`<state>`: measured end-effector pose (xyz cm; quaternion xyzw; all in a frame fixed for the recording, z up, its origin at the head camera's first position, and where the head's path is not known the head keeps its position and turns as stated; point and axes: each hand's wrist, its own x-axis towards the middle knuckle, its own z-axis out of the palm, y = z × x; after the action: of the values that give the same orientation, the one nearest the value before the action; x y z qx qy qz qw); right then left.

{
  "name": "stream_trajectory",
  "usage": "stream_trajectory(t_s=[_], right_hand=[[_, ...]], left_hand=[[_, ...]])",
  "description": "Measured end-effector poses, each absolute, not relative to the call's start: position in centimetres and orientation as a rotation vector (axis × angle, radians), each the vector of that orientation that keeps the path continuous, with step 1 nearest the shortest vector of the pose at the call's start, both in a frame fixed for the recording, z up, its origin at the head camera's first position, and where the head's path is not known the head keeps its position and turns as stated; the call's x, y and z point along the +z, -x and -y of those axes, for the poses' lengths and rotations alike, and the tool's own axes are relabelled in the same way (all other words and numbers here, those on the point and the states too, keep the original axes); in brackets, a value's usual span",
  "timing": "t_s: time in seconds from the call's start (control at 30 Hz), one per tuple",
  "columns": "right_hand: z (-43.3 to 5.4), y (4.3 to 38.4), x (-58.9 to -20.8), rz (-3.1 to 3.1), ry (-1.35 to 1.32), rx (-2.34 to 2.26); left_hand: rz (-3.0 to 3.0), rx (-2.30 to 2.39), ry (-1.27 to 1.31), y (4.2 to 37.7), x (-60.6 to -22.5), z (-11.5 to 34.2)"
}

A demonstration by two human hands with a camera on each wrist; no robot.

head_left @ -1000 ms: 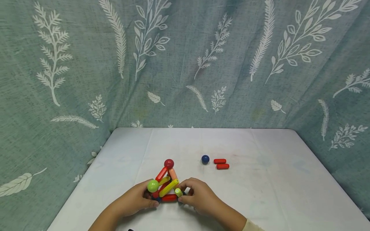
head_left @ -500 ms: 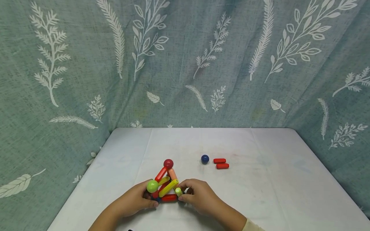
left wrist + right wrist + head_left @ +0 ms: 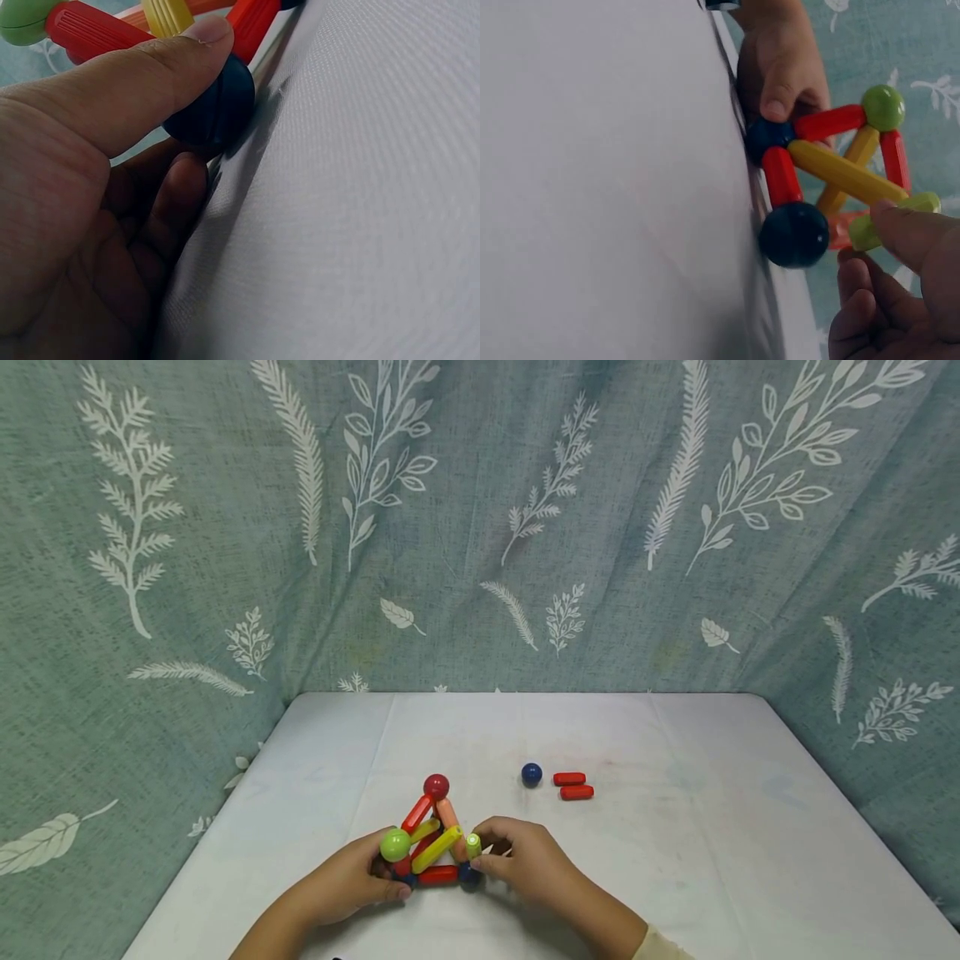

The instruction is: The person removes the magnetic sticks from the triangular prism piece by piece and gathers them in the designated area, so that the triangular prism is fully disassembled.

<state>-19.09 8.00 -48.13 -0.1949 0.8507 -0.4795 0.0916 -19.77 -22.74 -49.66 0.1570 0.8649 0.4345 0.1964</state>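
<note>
A frame of magnetic balls and sticks stands at the table's near left. It has red sticks (image 3: 438,875), a yellow stick (image 3: 437,850), a light green ball (image 3: 395,845) and a red ball (image 3: 437,787) at the top. My left hand (image 3: 352,878) grips the dark blue ball (image 3: 214,105) at its near left corner, thumb over the ball. My right hand (image 3: 528,858) pinches a light green stick (image 3: 864,232) between thumb and fingers. In the head view this stick is upright, just above the dark blue ball (image 3: 795,235) at the near right corner.
Behind the frame and to its right, a loose dark blue ball (image 3: 532,775) lies beside two red sticks (image 3: 577,792). The white table (image 3: 697,827) is backed by a green leaf-patterned cloth (image 3: 465,527).
My right hand has risen slightly with the light green stick, which now stands more upright. The near right dark blue ball has come into fuller view. My left hand keeps its hold.
</note>
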Motion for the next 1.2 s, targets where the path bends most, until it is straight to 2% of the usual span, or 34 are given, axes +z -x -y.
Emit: stream_trajectory(t_s=[0.77,1.2], right_hand=[[-13.9,23.4,-47.4,-2.767,0.271,-1.368],[-17.9,27.6,-47.2,-2.822,0.095,-1.287]], left_hand=[[-2.393,1.238,-0.46,19.8,-49.7,22.8],[-2.415,1.219,-0.467,19.9,-49.9,22.9]])
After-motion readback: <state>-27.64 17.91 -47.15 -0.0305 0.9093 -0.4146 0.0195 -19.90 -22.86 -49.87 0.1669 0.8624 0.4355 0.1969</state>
